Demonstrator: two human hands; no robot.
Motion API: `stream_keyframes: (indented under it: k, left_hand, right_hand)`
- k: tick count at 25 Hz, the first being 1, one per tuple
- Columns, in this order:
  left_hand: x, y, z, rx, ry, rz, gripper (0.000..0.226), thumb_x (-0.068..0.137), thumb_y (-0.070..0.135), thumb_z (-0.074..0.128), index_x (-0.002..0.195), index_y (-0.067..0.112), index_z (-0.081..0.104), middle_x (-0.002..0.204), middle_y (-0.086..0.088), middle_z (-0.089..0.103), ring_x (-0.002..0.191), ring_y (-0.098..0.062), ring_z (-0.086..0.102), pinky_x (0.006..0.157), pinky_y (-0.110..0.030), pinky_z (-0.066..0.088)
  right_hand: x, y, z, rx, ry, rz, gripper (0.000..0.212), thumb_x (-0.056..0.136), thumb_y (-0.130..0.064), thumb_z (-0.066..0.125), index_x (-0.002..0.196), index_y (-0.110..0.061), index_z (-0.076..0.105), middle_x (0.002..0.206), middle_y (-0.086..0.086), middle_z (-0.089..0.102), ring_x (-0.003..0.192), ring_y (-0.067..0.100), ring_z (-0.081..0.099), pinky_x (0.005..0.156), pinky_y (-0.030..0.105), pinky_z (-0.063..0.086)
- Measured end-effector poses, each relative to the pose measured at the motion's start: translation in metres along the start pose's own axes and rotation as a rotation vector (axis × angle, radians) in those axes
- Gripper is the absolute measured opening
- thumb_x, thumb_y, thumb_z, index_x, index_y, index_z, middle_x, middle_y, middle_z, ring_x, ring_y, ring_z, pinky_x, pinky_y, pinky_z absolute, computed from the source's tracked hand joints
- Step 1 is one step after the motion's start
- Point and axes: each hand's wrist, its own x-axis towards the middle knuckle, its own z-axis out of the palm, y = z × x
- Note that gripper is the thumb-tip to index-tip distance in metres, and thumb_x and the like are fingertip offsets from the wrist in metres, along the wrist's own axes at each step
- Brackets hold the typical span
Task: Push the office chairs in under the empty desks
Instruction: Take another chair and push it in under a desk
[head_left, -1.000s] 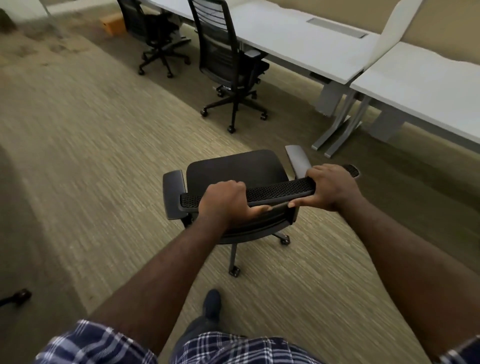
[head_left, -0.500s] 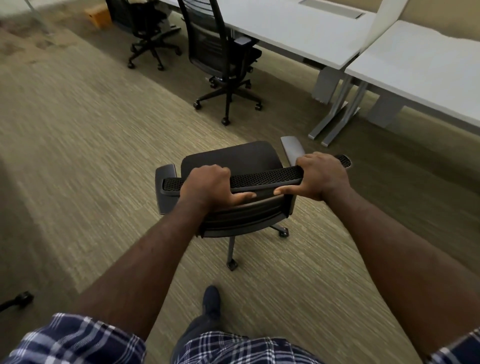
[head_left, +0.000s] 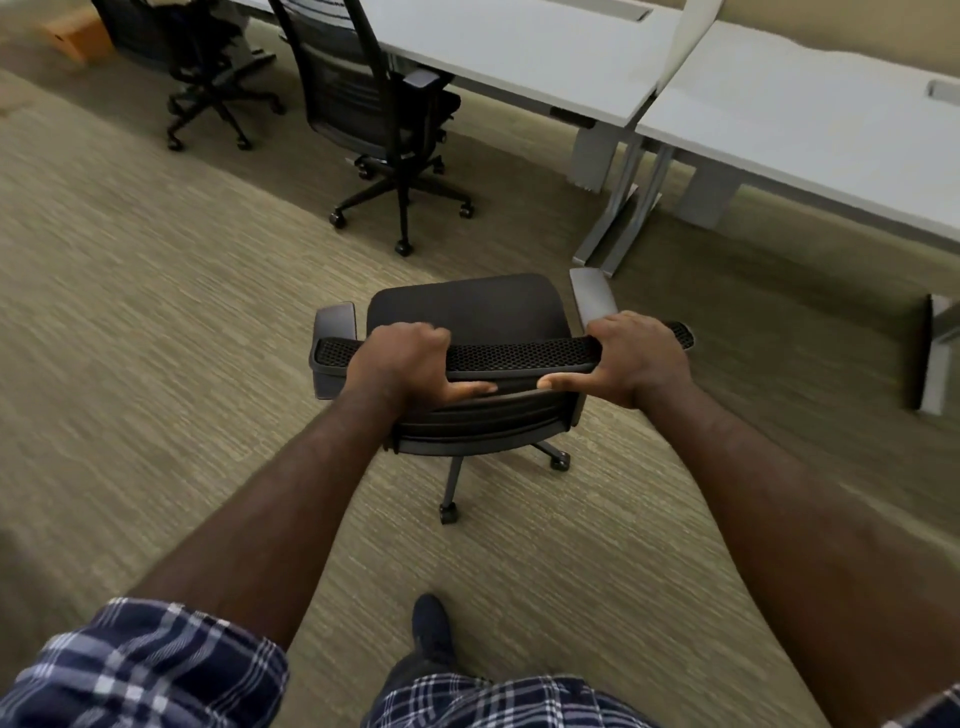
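- Both hands on top edge of the black office chair (head_left: 467, 312)'s backrest: perforated mesh strip, slightly curved, hard plastic frame below.
- Left hand (head_left: 402, 366): grip wrapped over the mesh edge, fingers curled to the front, thumb pressed flat on the rear face.
- Right hand (head_left: 636, 358): same grip near the right end of the backrest, thumb pointing inward along the rear face.
- Chair sits on carpet (head_left: 156, 338) in the open aisle, well apart from the desks, seat facing them. Smooth rounded seat pad, grey padded armrests, star base on castors.
- Carpet: low pile, beige-olive, fine striated weave.
- Near desk (head_left: 810, 135) ahead-right: flat pale-grey laminate top, angled metal legs. Second desk (head_left: 519, 47) to its left, same build.
- Another chair (head_left: 374, 104) at the second desk, slatted back, seat partly under the top. A third chair (head_left: 208, 67) far left; orange box (head_left: 78, 36) beside it.
- Plaid sleeves (head_left: 140, 670) and a dark shoe (head_left: 431, 623) at the bottom edge.
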Motion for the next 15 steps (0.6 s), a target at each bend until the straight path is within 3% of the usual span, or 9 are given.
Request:
stream_keyframes:
  k: [6, 11, 15]
  left_hand:
    - [0.041, -0.022, 0.004, -0.054, -0.012, 0.129, 0.079, 0.058, 0.1, 0.029, 0.077, 0.025, 0.048, 0.073, 0.003, 0.054, 0.065, -0.018, 0.053, 0.056, -0.032, 0.043]
    - [0.083, -0.032, 0.005, -0.09, -0.023, 0.245, 0.081, 0.052, 0.103, 0.03, 0.078, 0.028, 0.05, 0.073, 0.005, 0.053, 0.065, -0.014, 0.052, 0.054, -0.03, 0.038]
    - [0.114, -0.028, 0.005, -0.11, -0.054, 0.339, 0.084, 0.051, 0.104, 0.03, 0.081, 0.028, 0.053, 0.073, 0.007, 0.054, 0.067, -0.013, 0.053, 0.055, -0.03, 0.04]
  right_hand:
    - [0.001, -0.005, -0.001, -0.021, -0.016, 0.161, 0.083, 0.048, -0.11, 0.026, 0.069, -0.032, 0.043, 0.069, -0.012, 0.045, 0.068, 0.014, 0.047, 0.059, 0.032, 0.036]
    - [0.001, -0.001, -0.001, -0.074, -0.043, 0.282, 0.094, 0.052, -0.109, 0.022, 0.083, -0.027, 0.054, 0.079, -0.006, 0.053, 0.076, 0.017, 0.052, 0.063, 0.035, 0.047]
    - [-0.001, 0.005, -0.002, -0.083, -0.061, 0.364, 0.092, 0.053, -0.109, 0.021, 0.082, -0.027, 0.05, 0.078, -0.006, 0.049, 0.076, 0.017, 0.049, 0.059, 0.032, 0.037]
